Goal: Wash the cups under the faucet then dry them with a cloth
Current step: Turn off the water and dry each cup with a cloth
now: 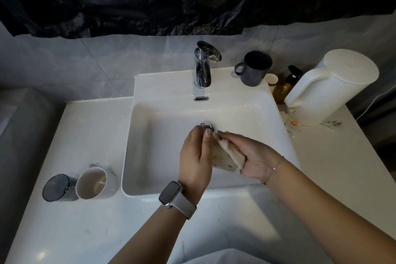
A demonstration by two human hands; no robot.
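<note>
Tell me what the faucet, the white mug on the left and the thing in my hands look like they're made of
Faucet: polished chromed metal, going by its mirror-like reflections.
White mug: probably glazed ceramic; it is opaque, thick-rimmed, with a soft sheen.
Cloth, gripped by both the left hand and the right hand: soft cream fabric that folds and bunches; the weave is too blurred to tell.

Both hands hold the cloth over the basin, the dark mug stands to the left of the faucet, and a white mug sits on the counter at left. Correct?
Not quite. In the head view the dark mug stands to the right of the faucet, not the left. The rest holds: the left hand and right hand hold the cloth over the basin, and the white mug sits on the counter at left.
</note>
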